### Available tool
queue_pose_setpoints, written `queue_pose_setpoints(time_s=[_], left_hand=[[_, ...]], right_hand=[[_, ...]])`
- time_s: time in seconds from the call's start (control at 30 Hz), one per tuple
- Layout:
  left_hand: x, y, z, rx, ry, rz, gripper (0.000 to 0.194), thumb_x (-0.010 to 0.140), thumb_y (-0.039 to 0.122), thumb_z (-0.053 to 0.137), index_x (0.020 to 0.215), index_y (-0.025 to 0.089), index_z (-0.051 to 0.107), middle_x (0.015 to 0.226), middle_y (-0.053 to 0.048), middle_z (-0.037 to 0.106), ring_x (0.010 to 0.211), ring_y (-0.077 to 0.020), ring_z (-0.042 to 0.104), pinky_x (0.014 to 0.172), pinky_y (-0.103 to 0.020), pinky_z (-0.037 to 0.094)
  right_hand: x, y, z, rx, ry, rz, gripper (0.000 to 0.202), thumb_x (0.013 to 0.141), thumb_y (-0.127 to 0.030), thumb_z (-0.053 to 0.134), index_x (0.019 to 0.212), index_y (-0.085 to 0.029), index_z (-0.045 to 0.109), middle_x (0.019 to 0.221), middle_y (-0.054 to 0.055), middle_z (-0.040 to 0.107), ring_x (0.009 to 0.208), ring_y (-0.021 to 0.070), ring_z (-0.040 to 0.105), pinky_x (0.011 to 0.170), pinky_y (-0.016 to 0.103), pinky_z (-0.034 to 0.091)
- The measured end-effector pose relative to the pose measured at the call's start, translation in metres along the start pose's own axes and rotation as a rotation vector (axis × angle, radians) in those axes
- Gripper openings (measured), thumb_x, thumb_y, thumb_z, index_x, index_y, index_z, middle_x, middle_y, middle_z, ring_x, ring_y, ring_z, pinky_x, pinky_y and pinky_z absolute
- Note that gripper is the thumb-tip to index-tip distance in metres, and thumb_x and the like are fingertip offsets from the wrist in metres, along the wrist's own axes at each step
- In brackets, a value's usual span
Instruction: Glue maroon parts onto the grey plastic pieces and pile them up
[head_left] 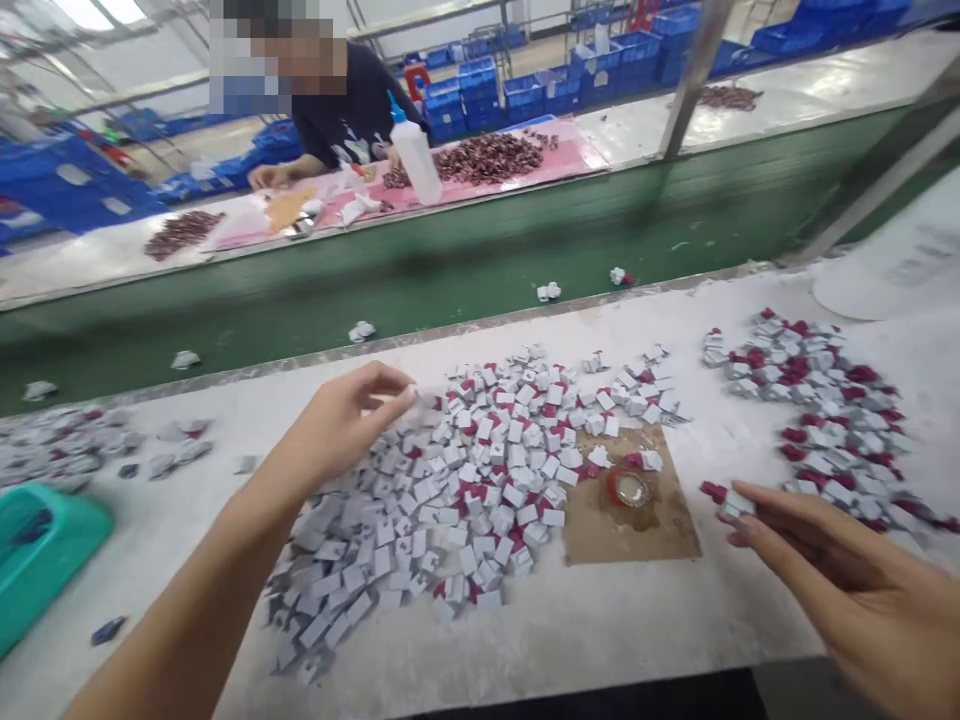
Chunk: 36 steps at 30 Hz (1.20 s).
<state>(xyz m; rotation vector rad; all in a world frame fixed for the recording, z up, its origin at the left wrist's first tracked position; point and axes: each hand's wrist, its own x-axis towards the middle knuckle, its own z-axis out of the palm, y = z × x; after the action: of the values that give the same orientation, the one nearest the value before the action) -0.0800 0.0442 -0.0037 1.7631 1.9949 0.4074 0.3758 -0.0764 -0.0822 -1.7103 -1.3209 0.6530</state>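
Observation:
My right hand pinches a small grey and maroon plastic piece between thumb and forefinger, its maroon end pointing left. My left hand hovers at the far left edge of a big pile of grey and maroon pieces, thumb and forefinger closed together; whether something small is between them I cannot make out. Between the hands lies a brown board bearing a small round dish with a red rim. A couple of pieces rest near the dish.
At right lies a second heap of grey and maroon pieces. A green plastic container stands at left beside more grey pieces. Beyond a green strip, another person sits at a bench with a white squeeze bottle and dark reddish pieces.

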Motion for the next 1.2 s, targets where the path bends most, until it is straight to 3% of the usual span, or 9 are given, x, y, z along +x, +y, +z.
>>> queue_pose_setpoints(time_s=[0.13,0.23,0.3,0.4,0.7,0.8,0.93,1.03,1.2], left_hand=[[-0.07,0.047,0.045,-0.388,-0.244,0.089,0.025,0.098,0.055,0.084,0.107,0.032,0.081,0.094,-0.004,0.082,0.082,-0.0248,0.08,0.072,-0.035,0.065],[-0.111,0.078,0.085,-0.505,-0.305,0.247,0.009,0.102,0.03,0.077,0.108,0.033,0.083,0.094,0.0,0.08,0.08,-0.0187,0.077,0.072,-0.029,0.063],[-0.124,0.092,0.106,-0.574,-0.34,0.274,0.016,0.103,0.023,0.072,0.108,0.034,0.083,0.099,0.0,0.079,0.083,-0.0165,0.077,0.074,-0.026,0.063],[-0.128,0.104,0.123,-0.666,-0.35,0.191,0.015,0.105,0.024,0.072,0.111,0.034,0.082,0.101,0.002,0.079,0.085,-0.0155,0.076,0.079,-0.026,0.063],[-0.117,0.114,0.131,-0.849,-0.277,0.049,0.011,0.103,0.032,0.08,0.113,0.033,0.083,0.093,0.001,0.08,0.085,-0.0177,0.078,0.081,-0.027,0.067],[-0.105,0.12,0.126,-0.902,-0.294,0.035,0.009,0.104,0.033,0.081,0.112,0.032,0.084,0.1,0.0,0.083,0.088,-0.0173,0.08,0.08,-0.025,0.068],[-0.095,0.131,0.123,-1.033,-0.364,0.009,0.01,0.106,0.035,0.083,0.113,0.029,0.084,0.088,0.0,0.082,0.086,-0.0164,0.081,0.082,-0.023,0.07],[-0.093,0.138,0.126,-1.108,-0.386,0.007,0.011,0.105,0.035,0.085,0.112,0.027,0.085,0.094,-0.001,0.085,0.091,-0.0158,0.083,0.086,-0.022,0.07],[-0.094,0.139,0.133,-1.13,-0.385,0.039,0.013,0.106,0.036,0.086,0.114,0.027,0.087,0.097,-0.001,0.083,0.092,-0.0165,0.083,0.088,-0.024,0.072]], right_hand=[[-0.006,-0.029,0.019,0.161,-0.076,-0.027,0.017,0.097,-0.039,0.089,0.113,-0.034,0.094,0.105,0.002,0.091,0.081,0.0215,0.089,0.074,0.024,0.075],[-0.009,-0.038,0.031,0.197,-0.131,-0.053,0.019,0.102,-0.031,0.086,0.118,-0.036,0.093,0.107,0.001,0.089,0.092,0.0189,0.089,0.08,0.022,0.074],[-0.01,-0.04,0.036,0.192,-0.151,-0.084,0.02,0.104,-0.028,0.083,0.12,-0.036,0.092,0.106,0.0,0.088,0.094,0.0174,0.087,0.081,0.021,0.073],[-0.01,-0.043,0.042,0.146,-0.16,-0.157,0.021,0.106,-0.023,0.08,0.121,-0.033,0.091,0.105,0.001,0.086,0.093,0.0165,0.085,0.08,0.022,0.071],[-0.003,-0.052,0.041,0.099,-0.198,-0.237,0.022,0.106,-0.018,0.077,0.12,-0.028,0.091,0.102,0.002,0.086,0.088,0.0174,0.084,0.077,0.026,0.071],[-0.001,-0.056,0.039,0.248,-0.21,-0.117,0.019,0.106,-0.024,0.081,0.119,-0.033,0.092,0.107,0.002,0.088,0.097,0.0187,0.086,0.082,0.025,0.072],[-0.001,-0.056,0.041,0.62,-0.331,0.064,0.019,0.108,-0.03,0.084,0.122,-0.038,0.092,0.114,0.001,0.09,0.104,0.0211,0.089,0.094,0.03,0.075],[-0.002,-0.053,0.044,0.772,-0.372,0.072,0.02,0.109,-0.028,0.083,0.123,-0.038,0.093,0.118,0.002,0.089,0.105,0.0213,0.089,0.098,0.032,0.075],[-0.004,-0.051,0.044,0.789,-0.351,0.042,0.023,0.109,-0.022,0.082,0.123,-0.037,0.094,0.114,0.002,0.087,0.105,0.0191,0.087,0.096,0.029,0.073]])
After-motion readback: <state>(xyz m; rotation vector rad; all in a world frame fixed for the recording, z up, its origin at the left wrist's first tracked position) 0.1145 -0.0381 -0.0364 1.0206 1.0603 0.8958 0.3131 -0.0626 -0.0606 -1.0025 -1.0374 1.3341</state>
